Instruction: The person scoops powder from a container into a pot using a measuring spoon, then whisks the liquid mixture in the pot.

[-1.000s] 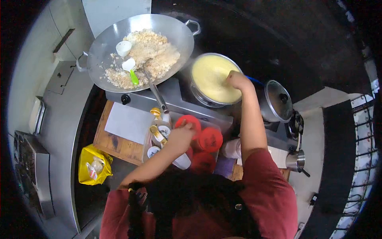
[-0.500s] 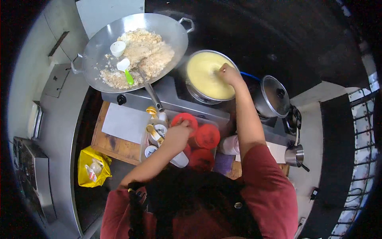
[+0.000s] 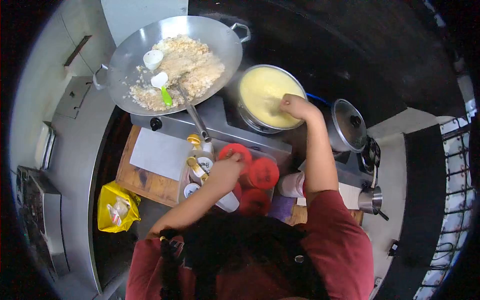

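Note:
My right hand (image 3: 300, 106) is closed over the steel pot (image 3: 243, 111), which holds pale yellow liquid (image 3: 262, 89). What its fingers grip dips into the liquid and cannot be made out. My left hand (image 3: 227, 172) has its fingers curled on the red lid (image 3: 235, 154) of a jar in a clear plastic bin (image 3: 181, 180). More red-lidded jars (image 3: 262, 172) stand beside it, along with white-lidded containers (image 3: 204, 164) and a yellow-capped bottle (image 3: 194, 140).
A large wok (image 3: 125, 55) at the left holds rice (image 3: 192, 62), a white cup (image 3: 153, 59), a green-handled scoop (image 3: 165, 92) and a long-handled metal turner (image 3: 197, 120). At the right are a lidded pot (image 3: 345, 125) and a small saucepan (image 3: 369, 200). A yellow bag (image 3: 112, 220) lies lower left.
My right hand has moved down and slightly right over the pot, toward its near side. My left hand stays at the red lid. The whole view has shifted slightly.

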`<state>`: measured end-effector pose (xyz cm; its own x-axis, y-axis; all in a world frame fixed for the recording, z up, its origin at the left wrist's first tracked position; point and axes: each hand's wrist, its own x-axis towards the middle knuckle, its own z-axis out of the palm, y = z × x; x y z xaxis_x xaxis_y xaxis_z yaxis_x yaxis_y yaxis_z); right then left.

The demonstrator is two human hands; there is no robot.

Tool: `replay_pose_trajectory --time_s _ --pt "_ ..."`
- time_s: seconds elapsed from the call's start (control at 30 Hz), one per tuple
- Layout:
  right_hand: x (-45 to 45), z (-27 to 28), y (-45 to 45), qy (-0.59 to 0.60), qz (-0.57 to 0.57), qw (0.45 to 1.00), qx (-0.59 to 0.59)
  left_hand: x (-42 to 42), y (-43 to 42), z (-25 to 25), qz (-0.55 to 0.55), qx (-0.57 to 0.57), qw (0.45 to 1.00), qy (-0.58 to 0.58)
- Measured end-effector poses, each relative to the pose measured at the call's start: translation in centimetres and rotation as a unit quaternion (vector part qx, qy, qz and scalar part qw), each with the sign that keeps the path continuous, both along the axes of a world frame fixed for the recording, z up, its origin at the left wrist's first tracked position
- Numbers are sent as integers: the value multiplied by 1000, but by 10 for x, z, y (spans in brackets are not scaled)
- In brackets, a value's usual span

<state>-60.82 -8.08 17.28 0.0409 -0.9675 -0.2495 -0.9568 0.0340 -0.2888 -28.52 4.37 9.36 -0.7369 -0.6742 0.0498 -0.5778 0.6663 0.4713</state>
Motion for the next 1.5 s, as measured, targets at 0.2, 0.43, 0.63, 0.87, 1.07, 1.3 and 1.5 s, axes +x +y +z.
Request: replay_pose_trajectory --time_s 0.2,0.43,0.63,0.87,1.07,1.3,1.5 --pt "1 -3 -8 33 -111 992 -48 -4 0 0 -9 17 1000 13" --pt "-4 14 -2 66 -64 994 56 0 -1 3 -10 53 998 -33" --pt "-17 -28 -19 -65 -38 992 -104 -1 -1 -9 -14 -2 999 46" --pt "-40 -25 -25 63 -128 989 -24 0 2 8 -14 51 999 -13" --pt "1 -1 -10 -14 -22 999 -27 -1 -2 0 2 39 999 37" --pt "-12 -17 -20 78 -166 979 -84 -1 2 2 -12 6 1000 21" --pt "0 21 5 45 46 998 20 0 -3 -4 -4 6 1000 17"
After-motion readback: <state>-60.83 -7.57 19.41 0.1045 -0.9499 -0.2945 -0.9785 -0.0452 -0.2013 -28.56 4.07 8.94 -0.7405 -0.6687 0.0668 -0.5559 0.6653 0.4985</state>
